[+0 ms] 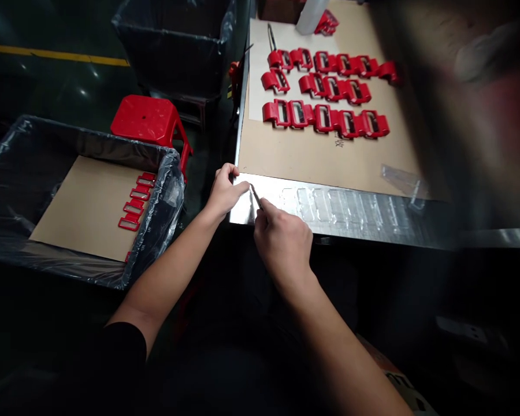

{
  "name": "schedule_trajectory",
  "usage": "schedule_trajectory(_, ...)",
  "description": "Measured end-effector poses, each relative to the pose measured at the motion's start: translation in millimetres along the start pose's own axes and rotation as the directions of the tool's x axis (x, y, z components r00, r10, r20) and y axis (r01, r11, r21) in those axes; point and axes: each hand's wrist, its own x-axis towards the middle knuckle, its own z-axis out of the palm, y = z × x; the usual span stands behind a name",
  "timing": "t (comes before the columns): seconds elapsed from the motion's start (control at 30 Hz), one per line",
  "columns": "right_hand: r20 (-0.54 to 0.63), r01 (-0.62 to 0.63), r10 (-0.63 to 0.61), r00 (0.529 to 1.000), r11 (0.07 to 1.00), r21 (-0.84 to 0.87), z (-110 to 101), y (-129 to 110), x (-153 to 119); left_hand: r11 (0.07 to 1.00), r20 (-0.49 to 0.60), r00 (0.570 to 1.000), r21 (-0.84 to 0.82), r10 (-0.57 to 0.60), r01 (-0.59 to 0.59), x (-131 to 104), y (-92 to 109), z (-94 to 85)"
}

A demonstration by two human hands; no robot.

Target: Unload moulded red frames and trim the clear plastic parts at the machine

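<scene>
At the table's front left corner, my left hand [226, 189] presses its thumb on the shiny metal strip [242, 209], its other fingers curled at the edge. Whatever lies under the thumb, if anything, is too small or clear to make out. My right hand [283, 234] is closed around a thin pointed tool [256, 196], its tip close to the left thumb. Just to the right, several clear plastic pieces [329, 205] lie in a row on the strip. Farther back, red plastic frames [323, 118] stand in three rows on brown board [294, 153].
Tweezers [272, 37], a translucent bottle [312, 17] and more red parts [328, 23] are at the back. A loose clear piece [402, 179] lies right. To the left are a lined bin [8, 167] with cardboard and red frames, a red stool [145, 118] and another bin [173, 63].
</scene>
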Motion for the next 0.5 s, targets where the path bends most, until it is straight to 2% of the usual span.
schedule_trajectory(0.33,0.023,0.072,-0.07,0.997,0.995,-0.072,5,-16,-5,0.997,0.015,1.0,-0.081,-0.014,0.015,4,1,1.4)
schedule_trajectory(0.5,0.045,0.064,-0.062,0.997,0.997,-0.045,2,-18,-14,0.996,0.015,1.0,-0.093,-0.007,0.009,4,1,1.5)
